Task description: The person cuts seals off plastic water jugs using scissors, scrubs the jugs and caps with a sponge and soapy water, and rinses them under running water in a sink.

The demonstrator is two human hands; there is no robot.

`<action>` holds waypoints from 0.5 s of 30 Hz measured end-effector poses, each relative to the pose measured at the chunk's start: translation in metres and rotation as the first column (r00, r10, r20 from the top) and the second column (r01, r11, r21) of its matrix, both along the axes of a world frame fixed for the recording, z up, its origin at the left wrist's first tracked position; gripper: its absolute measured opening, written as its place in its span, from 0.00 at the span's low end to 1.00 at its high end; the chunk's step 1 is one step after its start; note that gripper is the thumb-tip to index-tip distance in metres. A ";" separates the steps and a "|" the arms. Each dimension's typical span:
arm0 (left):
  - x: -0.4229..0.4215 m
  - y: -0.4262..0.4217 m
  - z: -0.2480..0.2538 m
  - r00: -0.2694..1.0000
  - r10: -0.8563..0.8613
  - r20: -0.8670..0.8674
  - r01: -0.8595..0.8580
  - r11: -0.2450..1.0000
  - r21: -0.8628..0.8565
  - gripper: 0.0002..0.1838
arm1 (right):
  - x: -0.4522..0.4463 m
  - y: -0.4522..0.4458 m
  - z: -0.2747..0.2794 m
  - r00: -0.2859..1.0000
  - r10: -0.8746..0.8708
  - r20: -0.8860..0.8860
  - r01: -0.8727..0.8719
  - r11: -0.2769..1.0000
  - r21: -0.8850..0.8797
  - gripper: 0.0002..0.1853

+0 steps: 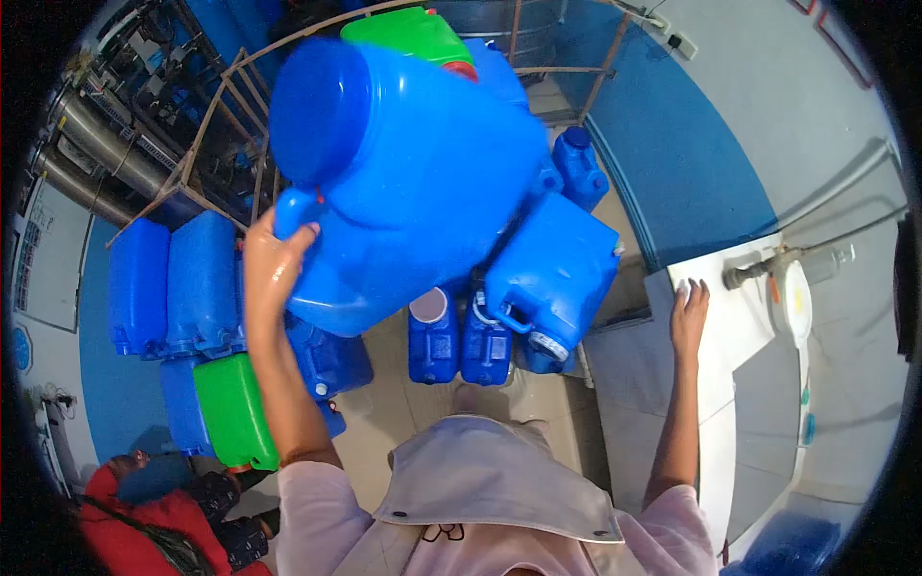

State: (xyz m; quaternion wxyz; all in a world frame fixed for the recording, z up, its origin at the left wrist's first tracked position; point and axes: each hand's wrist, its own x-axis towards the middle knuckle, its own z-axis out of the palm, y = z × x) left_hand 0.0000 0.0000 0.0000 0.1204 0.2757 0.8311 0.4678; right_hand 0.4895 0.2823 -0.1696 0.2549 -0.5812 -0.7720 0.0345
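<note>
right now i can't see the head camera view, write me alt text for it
A person's left hand grips the handle of a large blue jug, while their right hand rests on a white counter. More blue jugs and green jugs stand around, and another person in red is partly visible at lower left.

From the right hand (690, 315), the white worktop (738, 322) lies open at three o'clock, while a pipe fitting (754, 274) blocks two, a tilted jug (567, 259) nine and the lifted jug (432, 163) ten.
</note>
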 end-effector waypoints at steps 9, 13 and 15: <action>-0.143 0.001 -0.238 0.912 0.410 0.004 -0.410 0.912 -0.037 0.09 | -0.054 0.044 -0.078 0.884 -0.229 0.408 0.169 0.969 0.178 0.28; -0.172 -0.046 -0.298 0.821 0.570 0.004 -0.570 0.821 -0.019 0.07 | -0.056 0.037 -0.090 0.751 -0.351 0.559 0.228 0.933 0.279 0.33; -0.158 -0.062 -0.271 0.669 0.559 0.489 -0.705 0.687 0.178 0.06 | -0.053 0.039 -0.092 0.729 -0.356 0.585 0.230 0.932 0.281 0.33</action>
